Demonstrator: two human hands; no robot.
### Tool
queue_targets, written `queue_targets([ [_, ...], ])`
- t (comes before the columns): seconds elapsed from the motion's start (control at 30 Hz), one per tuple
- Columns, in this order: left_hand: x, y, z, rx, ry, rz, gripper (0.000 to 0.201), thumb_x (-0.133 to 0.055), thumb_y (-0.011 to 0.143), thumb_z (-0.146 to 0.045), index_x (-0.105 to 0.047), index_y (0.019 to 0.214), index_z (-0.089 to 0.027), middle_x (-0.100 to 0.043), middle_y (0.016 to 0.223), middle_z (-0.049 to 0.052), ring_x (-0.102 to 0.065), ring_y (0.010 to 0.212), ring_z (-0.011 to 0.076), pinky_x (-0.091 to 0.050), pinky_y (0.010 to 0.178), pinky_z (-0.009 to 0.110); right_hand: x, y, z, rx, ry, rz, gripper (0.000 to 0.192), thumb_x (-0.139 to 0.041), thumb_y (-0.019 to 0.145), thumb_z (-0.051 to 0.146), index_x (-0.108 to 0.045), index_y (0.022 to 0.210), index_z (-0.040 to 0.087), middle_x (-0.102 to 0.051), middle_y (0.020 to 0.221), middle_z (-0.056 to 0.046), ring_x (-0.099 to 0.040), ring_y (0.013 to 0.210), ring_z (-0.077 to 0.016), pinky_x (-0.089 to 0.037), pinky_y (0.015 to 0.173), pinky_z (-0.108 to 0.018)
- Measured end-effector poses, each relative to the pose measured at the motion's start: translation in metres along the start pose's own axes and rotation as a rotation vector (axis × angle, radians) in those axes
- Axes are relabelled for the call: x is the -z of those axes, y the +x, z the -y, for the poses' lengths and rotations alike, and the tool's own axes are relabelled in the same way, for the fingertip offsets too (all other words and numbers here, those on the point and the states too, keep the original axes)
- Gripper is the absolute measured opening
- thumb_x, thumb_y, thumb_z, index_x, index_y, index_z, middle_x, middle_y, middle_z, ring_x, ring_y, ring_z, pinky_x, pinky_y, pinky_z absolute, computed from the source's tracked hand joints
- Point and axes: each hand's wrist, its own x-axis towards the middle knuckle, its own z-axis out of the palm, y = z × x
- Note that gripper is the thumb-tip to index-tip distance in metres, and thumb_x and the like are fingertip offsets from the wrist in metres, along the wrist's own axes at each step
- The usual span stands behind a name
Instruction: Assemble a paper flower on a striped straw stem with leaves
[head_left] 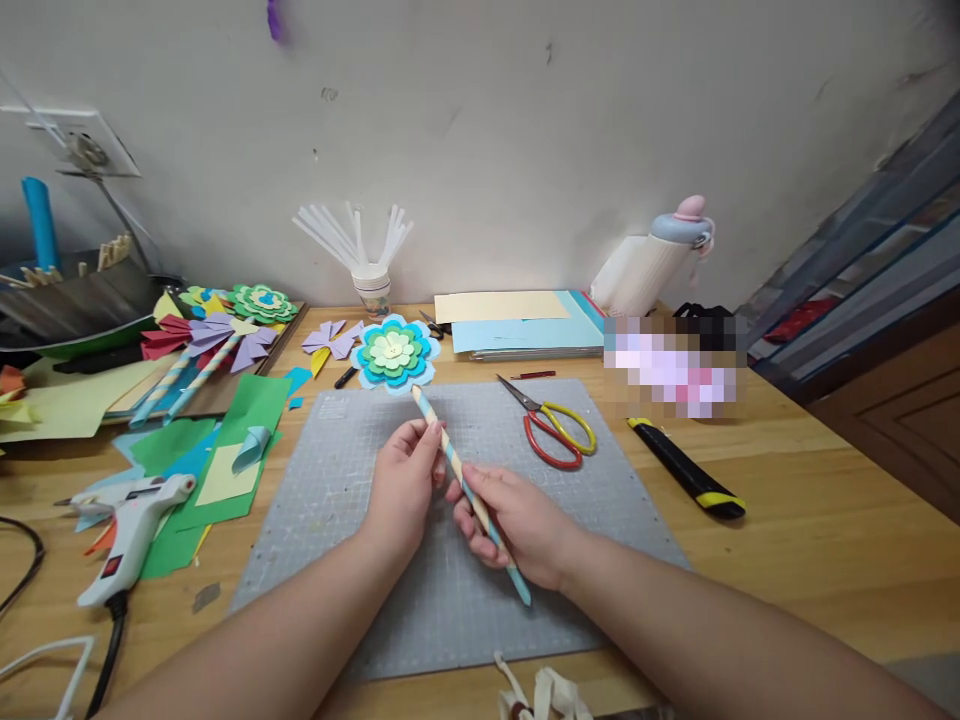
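Observation:
Both hands hold a rolled paper stick [477, 502] striped in blue and cream, slanting over the grey cutting mat [330, 560]. My left hand [405, 480] pinches it near its upper end. Lower down, the fingers of my right hand [517, 520] are wrapped round it. At the stick's upper tip is a layered paper flower [394, 354] in light blue, blue, green and pale yellow; whether the two are joined I cannot tell. Scissors [551, 425] with one red and one yellow handle lie on the mat, right of my hands.
A glue gun [135, 525] and coloured paper scraps [247, 400] lie on the left, below finished paper flowers [225, 335]. A cup of glue sticks [371, 290] stands behind. A utility knife [686, 470] and a bottle [667, 255] are right.

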Motion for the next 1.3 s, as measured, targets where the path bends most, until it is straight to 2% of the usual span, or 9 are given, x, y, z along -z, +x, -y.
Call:
queue_targets([
  [0.2, 0.005, 0.001, 0.002, -0.012, 0.005, 0.016, 0.027, -0.071, 0.075, -0.041, -0.057, 0.077, -0.017, -0.045, 0.049, -0.009, -0.039, 0.041, 0.0051, -0.030, 0.042, 0.018, 0.005, 0.001, 0.007, -0.119, 0.088, 0.078, 0.024, -0.055, 0.085, 0.041, -0.052, 0.078, 0.019, -0.043, 0.051, 0.008, -0.031, 0.033, -0.0028, -0.018, 0.032, -0.013],
  [0.43, 0.010, 0.001, 0.001, 0.039, -0.005, 0.107, 0.026, -0.065, 0.080, -0.041, -0.067, 0.087, -0.016, -0.050, 0.057, -0.005, -0.045, 0.049, 0.0070, -0.035, 0.048, 0.020, 0.011, 0.002, 0.009, -0.180, 0.129, 0.080, 0.024, -0.047, 0.088, 0.037, -0.055, 0.078, 0.017, -0.044, 0.049, 0.007, -0.028, 0.033, -0.0034, -0.016, 0.031, -0.014],
  [0.67, 0.011, -0.001, 0.002, 0.062, -0.016, 0.147, 0.026, -0.063, 0.082, -0.041, -0.068, 0.088, -0.016, -0.053, 0.062, -0.003, -0.048, 0.051, 0.0080, -0.037, 0.051, 0.022, 0.012, 0.003, 0.009, -0.178, 0.127, 0.079, 0.026, -0.045, 0.090, 0.036, -0.055, 0.077, 0.016, -0.044, 0.049, 0.006, -0.028, 0.033, -0.0031, -0.015, 0.030, -0.014],
  [0.8, 0.010, -0.002, 0.000, 0.071, -0.014, 0.150, 0.025, -0.066, 0.078, -0.039, -0.068, 0.090, -0.017, -0.058, 0.068, -0.002, -0.049, 0.049, 0.0079, -0.038, 0.052, 0.023, 0.008, 0.001, 0.008, -0.131, 0.102, 0.075, 0.024, -0.047, 0.091, 0.037, -0.053, 0.080, 0.017, -0.045, 0.052, 0.007, -0.029, 0.034, -0.0025, -0.017, 0.031, -0.013],
  [0.97, 0.009, -0.002, -0.001, 0.042, 0.001, 0.117, 0.025, -0.072, 0.074, -0.038, -0.069, 0.084, -0.016, -0.051, 0.058, -0.005, -0.043, 0.051, 0.0073, -0.036, 0.052, 0.020, 0.004, 0.002, 0.005, 0.042, 0.033, 0.009, 0.022, -0.058, 0.087, 0.039, -0.047, 0.081, 0.020, -0.054, 0.063, 0.006, -0.036, 0.035, -0.0016, -0.022, 0.031, -0.011],
  [1.07, 0.009, -0.002, -0.001, 0.048, -0.001, 0.123, 0.029, -0.073, 0.072, -0.038, -0.070, 0.089, -0.015, -0.055, 0.062, -0.003, -0.044, 0.053, 0.0077, -0.037, 0.053, 0.020, 0.005, 0.003, 0.004, 0.120, -0.031, -0.025, 0.026, -0.062, 0.084, 0.040, -0.047, 0.078, 0.020, -0.054, 0.059, 0.007, -0.037, 0.032, -0.0016, -0.023, 0.028, -0.011],
  [1.2, 0.011, 0.001, -0.002, 0.036, -0.027, 0.088, 0.032, -0.069, 0.075, -0.043, -0.070, 0.094, -0.017, -0.063, 0.074, 0.000, -0.045, 0.055, 0.0075, -0.039, 0.054, 0.020, 0.006, 0.005, 0.003, 0.150, -0.099, -0.046, 0.027, -0.064, 0.083, 0.041, -0.047, 0.078, 0.020, -0.054, 0.056, 0.008, -0.039, 0.030, -0.0025, -0.026, 0.026, -0.011],
  [1.3, 0.012, 0.003, -0.003, 0.037, -0.021, 0.060, 0.028, -0.068, 0.076, -0.043, -0.070, 0.085, -0.016, -0.061, 0.065, -0.001, -0.044, 0.053, 0.0076, -0.038, 0.054, 0.020, 0.006, 0.004, 0.001, 0.145, -0.139, -0.053, 0.027, -0.064, 0.082, 0.040, -0.047, 0.079, 0.020, -0.054, 0.055, 0.008, -0.041, 0.030, -0.0032, -0.028, 0.026, -0.011],
])
